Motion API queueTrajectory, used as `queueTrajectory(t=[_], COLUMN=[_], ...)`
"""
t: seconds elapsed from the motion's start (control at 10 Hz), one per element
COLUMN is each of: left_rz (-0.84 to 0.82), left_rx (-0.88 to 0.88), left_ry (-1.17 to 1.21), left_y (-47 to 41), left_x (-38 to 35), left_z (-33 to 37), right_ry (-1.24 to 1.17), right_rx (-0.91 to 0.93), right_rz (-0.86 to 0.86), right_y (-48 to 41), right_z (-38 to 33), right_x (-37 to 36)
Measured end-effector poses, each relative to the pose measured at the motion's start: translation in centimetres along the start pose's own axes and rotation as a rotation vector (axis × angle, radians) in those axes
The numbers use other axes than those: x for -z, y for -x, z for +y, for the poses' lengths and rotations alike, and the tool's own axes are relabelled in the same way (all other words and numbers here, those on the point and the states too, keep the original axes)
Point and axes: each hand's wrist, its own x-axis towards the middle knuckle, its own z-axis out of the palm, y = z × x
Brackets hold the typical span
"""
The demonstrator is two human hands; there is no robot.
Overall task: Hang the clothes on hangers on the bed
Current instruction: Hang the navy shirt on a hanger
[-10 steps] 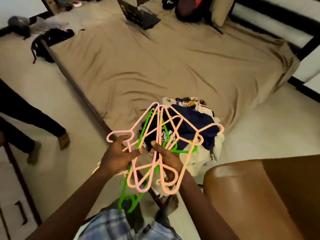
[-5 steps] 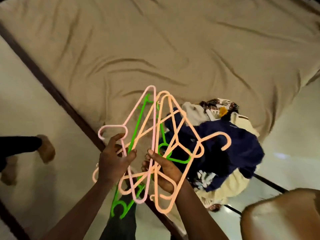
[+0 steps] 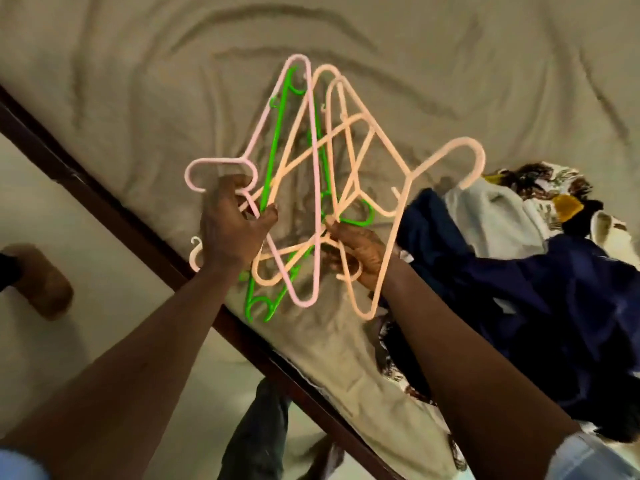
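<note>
I hold a tangled bunch of plastic hangers (image 3: pixel 313 174) above the bed: several peach ones, a pink one and a green one (image 3: pixel 273 157). My left hand (image 3: pixel 232 230) grips the bunch at its left side, just under the pink hook. My right hand (image 3: pixel 360 254) grips the peach hangers at the lower right. A pile of clothes (image 3: pixel 540 282) lies on the bed to the right, with a dark navy garment on top and pale and patterned pieces beneath and behind it.
The bed (image 3: pixel 415 64) is covered by a wrinkled tan sheet. Its dark wooden edge (image 3: pixel 138 233) runs diagonally from upper left to lower right. Another person's foot (image 3: pixel 41 282) stands on the pale floor at the left. My own leg shows below the bed edge.
The view has closed in on the bed and tilted down. The hangers and both hands now sit higher over the sheet, and the clothes pile has slid to the right.
</note>
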Motion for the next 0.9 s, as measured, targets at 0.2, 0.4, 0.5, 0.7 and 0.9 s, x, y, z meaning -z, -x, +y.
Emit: queueTrajectory(t=[0.2,0.4,0.5,0.7,0.9], left_rz=[-0.09,0.088,0.099,-0.092,-0.214], left_rx=[0.029,0.095,0.18,0.066,0.003], left_ry=[-0.097,-0.248,-0.208,-0.148,-0.052], left_y=[-0.3,5.2,8.1,12.9,14.8], left_x=[-2.4,-3.5,-4.4,-7.1,-7.6], left_z=[-1.9,2.6,5.7,9.0,13.0], right_ry=[0.062,0.755,1.171,1.302,0.801], right_rx=[0.131,0.707,0.873,0.419,0.708], right_rz=[0.33,0.701,0.964,1.217,1.05], right_y=[1.8,10.3,14.8,18.2,22.5], right_z=[-2.0,-1.1,-1.0,-3.2,-6.4], right_x=[2.0,5.4,7.3,14.8,18.2])
